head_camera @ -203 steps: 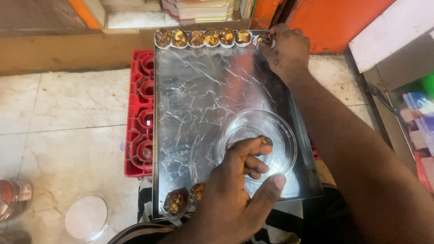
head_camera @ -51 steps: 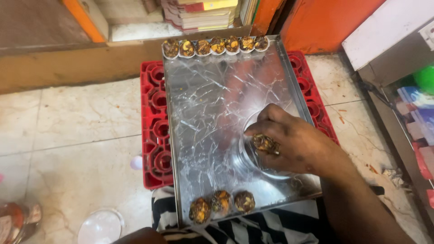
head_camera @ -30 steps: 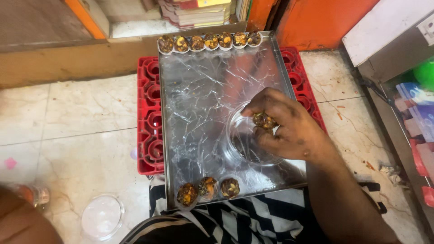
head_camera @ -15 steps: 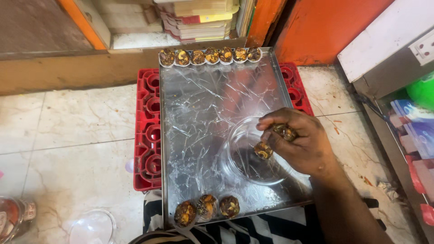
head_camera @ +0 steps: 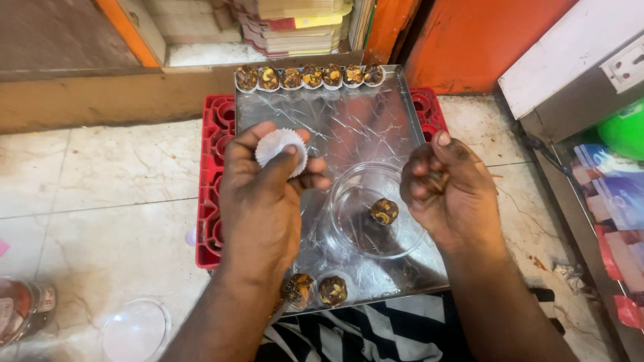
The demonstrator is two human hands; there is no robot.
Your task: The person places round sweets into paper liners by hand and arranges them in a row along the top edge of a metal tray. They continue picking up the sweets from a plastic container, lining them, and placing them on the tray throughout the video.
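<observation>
My left hand (head_camera: 263,198) holds a small white paper cup (head_camera: 280,149) above the foil-covered tray (head_camera: 355,121). My right hand (head_camera: 448,188) is curled around a brown sweet ball (head_camera: 437,179) over the right side of a clear glass bowl (head_camera: 365,231). One more brown ball (head_camera: 384,211) lies inside the bowl. A row of several filled cups (head_camera: 308,76) lines the tray's far edge. Two filled cups (head_camera: 316,291) stand at the near edge, beside my left wrist.
The tray rests on a red plastic crate (head_camera: 212,201) on a tiled floor. A clear lid (head_camera: 135,330) and a jar (head_camera: 23,312) lie at the lower left. Stacked books (head_camera: 295,27) and an orange panel (head_camera: 483,40) stand behind. A white box (head_camera: 577,60) is at the right.
My left hand has come into view holding a white paper cup. My right hand lifted out of the bowl with a ball, leaving one ball inside.
</observation>
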